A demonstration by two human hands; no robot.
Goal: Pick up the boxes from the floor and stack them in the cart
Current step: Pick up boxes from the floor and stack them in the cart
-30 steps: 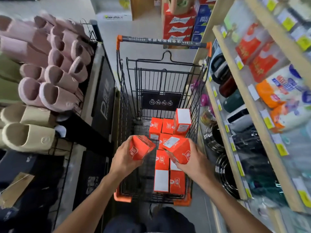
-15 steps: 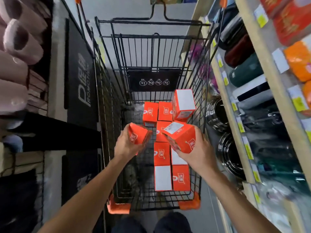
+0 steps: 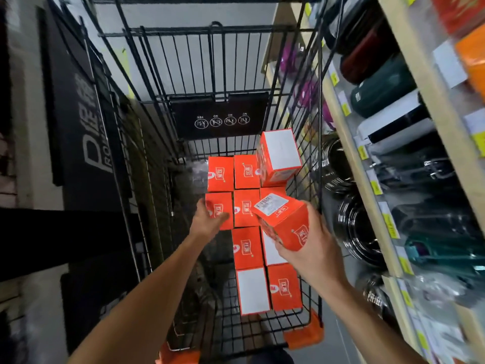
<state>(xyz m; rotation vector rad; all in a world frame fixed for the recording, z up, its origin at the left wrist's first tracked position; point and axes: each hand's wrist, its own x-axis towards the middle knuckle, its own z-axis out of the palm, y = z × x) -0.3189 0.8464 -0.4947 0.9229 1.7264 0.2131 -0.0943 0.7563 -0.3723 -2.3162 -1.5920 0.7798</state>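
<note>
In cart (image 3: pixel 147 164), left hand (image 3: pixel 207 219) now setting box (image 3: pixel 219 210) down

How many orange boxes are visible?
11: one held box in the right hand, one placed box under the left hand, eight flat boxes in the cart, one tilted box back right. More may hide.

— What stands on your right?
— You have a pale wooden shelf unit (image 3: pixel 351 164) with yellow price tags (image 3: pixel 391 224), holding dark cases (image 3: pixel 378 90) and stacked black pans (image 3: pixel 357 232).
— And your left?
— You see a black panel with white lettering (image 3: pixel 86 137) against a light wall.
— The floor?
— Grey and smooth beneath you (image 3: pixel 338 340); the light is dim.
</note>
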